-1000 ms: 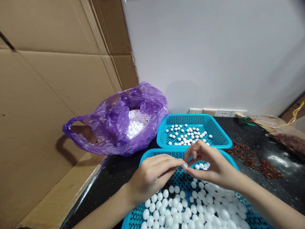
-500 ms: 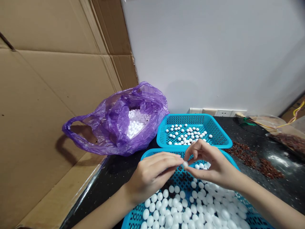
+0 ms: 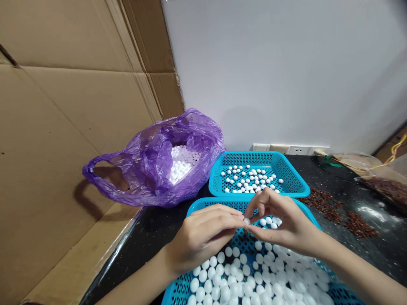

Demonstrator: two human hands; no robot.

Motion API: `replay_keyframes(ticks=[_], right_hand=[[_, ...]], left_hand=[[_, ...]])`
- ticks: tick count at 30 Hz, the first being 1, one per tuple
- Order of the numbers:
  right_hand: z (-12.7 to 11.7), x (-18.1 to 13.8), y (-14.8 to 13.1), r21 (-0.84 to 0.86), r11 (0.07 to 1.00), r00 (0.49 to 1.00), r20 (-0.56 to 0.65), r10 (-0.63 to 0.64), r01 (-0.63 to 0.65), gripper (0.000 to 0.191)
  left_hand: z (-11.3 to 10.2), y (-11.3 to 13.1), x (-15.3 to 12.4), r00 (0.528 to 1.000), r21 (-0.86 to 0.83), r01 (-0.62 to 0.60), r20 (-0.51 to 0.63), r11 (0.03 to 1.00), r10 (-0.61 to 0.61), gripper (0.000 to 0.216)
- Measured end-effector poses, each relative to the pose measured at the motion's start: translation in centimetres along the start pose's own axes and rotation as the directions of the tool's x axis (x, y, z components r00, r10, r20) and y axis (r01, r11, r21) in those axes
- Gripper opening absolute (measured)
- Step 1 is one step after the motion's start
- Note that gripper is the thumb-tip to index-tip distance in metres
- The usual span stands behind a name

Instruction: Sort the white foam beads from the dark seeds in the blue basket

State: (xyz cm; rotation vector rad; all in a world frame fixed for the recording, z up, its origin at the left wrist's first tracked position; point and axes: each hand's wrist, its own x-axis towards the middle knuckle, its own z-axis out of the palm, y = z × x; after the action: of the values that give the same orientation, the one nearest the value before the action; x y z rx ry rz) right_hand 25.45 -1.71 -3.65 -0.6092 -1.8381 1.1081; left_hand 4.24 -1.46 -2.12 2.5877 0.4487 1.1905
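Pinching round white ball [image 3: 247, 221] by opposite sides, likely light, slippery, in right hand [image 3: 282, 218] above blue plastic basket [image 3: 196, 205], unclear for left hand [image 3: 206, 235].

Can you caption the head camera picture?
Left hand and right hand meet at a white ball over the nearer blue basket.

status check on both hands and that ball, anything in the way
Right hand pinching small white ball. Left hand at its other side. Near basket below. No obstruction visible.
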Motion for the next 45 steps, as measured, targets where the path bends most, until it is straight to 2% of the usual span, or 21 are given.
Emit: replay_keyframes(ticks=[4, 15, 21, 25, 27, 29, 30, 32, 33, 34, 35, 36, 38, 39, 41, 42, 43, 45], right_hand=[[-0.1, 0.0, 0.2, 0.011, 1.000, 1.000, -0.022, -0.006, 0.006, 0.027], [-0.4, -0.1, 0.5, 0.008, 1.000, 0.999, -0.053, -0.006, 0.006, 0.025], [-0.2, -0.1, 0.5, 0.071, 0.997, 0.996, -0.086, -0.005, 0.011, 0.026], [-0.3, 0.1, 0.4, -0.001, 1.000, 0.996, -0.086, 0.001, -0.001, 0.026], [-0.5, 0.1, 0.3, -0.066, 0.997, 0.999, -0.036, 0.040, -0.042, 0.025], [-0.6, 0.1, 0.3, -0.153, 0.982, 0.987, 0.102, 0.124, -0.108, 0.022], [-0.7, 0.1, 0.4, -0.210, 0.968, 0.964, 0.199, 0.179, -0.137, 0.021], [-0.7, 0.1, 0.4, -0.325, 0.933, 0.879, 0.386, 0.279, -0.154, 0.020], [-0.7, 0.1, 0.5, -0.362, 0.921, 0.842, 0.443, 0.308, -0.146, 0.020], [-0.6, 0.1, 0.5, -0.377, 0.916, 0.826, 0.467, 0.317, -0.138, 0.020], [-0.6, 0.1, 0.5, -0.374, 0.918, 0.839, 0.453, 0.302, -0.129, 0.018], [-0.6, 0.2, 0.5, -0.357, 0.926, 0.879, 0.395, 0.267, -0.120, 0.016], [-0.7, 0.3, 0.6, -0.317, 0.943, 0.975, 0.157, 0.159, -0.103, 0.016], [-0.8, 0.4, 0.7, -0.305, 0.947, 0.994, 0.011, 0.105, -0.097, 0.020], [-1.0, 0.6, 0.8, -0.297, 0.948, 0.968, -0.250, 0.036, -0.112, 0.028], [-1.1, 0.7, 0.9, -0.295, 0.947, 0.942, -0.333, 0.025, -0.130, 0.030], [-1.2, 0.8, 1.0, -0.294, 0.944, 0.924, -0.381, 0.028, -0.150, 0.029], [-1.3, 0.8, 1.2, -0.300, 0.937, 0.915, -0.401, 0.046, -0.179, 0.022]], left_hand=[[0.1, 0.1, 0.1, 1.000, -0.006, -0.014, -0.008, 1.000, 0.014, 0.025], [0.2, 0.4, 0.5, 0.999, 0.003, 0.044, 0.006, 0.999, -0.044, 0.026], [0.5, 0.4, 0.3, 0.981, 0.086, 0.157, -0.131, 0.984, -0.145, 0.026], [0.5, 0.2, 0.2, 0.966, 0.121, 0.221, -0.163, 0.968, -0.200, 0.020], [0.6, 0.2, 0.3, 0.961, 0.125, 0.256, -0.138, 0.958, -0.239, 0.016], [0.6, 0.1, 0.3, 0.953, 0.131, 0.295, -0.110, 0.946, -0.282, 0.013], [0.7, 0.0, 0.3, 0.949, 0.137, 0.312, -0.099, 0.940, -0.301, 0.012], [0.7, 0.0, 0.3, 0.942, 0.147, 0.336, -0.076, 0.930, -0.328, 0.011], [0.7, 0.0, 0.2, 0.939, 0.151, 0.343, -0.065, 0.927, -0.337, 0.010], [0.7, 0.0, 0.2, 0.938, 0.155, 0.348, -0.058, 0.925, -0.343, 0.010], [0.7, 0.0, 0.2, 0.936, 0.157, 0.351, -0.053, 0.923, -0.347, 0.010], [0.7, 0.0, 0.2, 0.936, 0.160, 0.352, -0.052, 0.922, -0.348, 0.009], [0.7, 0.0, 0.3, 0.934, 0.164, 0.356, -0.057, 0.920, -0.352, 0.009], [0.7, 0.0, 0.3, 0.933, 0.164, 0.359, -0.057, 0.919, -0.355, 0.008], [0.7, 0.0, 0.3, 0.929, 0.165, 0.371, -0.054, 0.914, -0.367, 0.009], [0.7, 0.0, 0.3, 0.925, 0.167, 0.380, -0.051, 0.910, -0.377, 0.009], [0.7, -0.1, 0.3, 0.921, 0.171, 0.388, -0.049, 0.906, -0.386, 0.009], [0.8, -0.1, 0.3, 0.910, 0.187, 0.412, -0.033, 0.892, -0.413, 0.009]])
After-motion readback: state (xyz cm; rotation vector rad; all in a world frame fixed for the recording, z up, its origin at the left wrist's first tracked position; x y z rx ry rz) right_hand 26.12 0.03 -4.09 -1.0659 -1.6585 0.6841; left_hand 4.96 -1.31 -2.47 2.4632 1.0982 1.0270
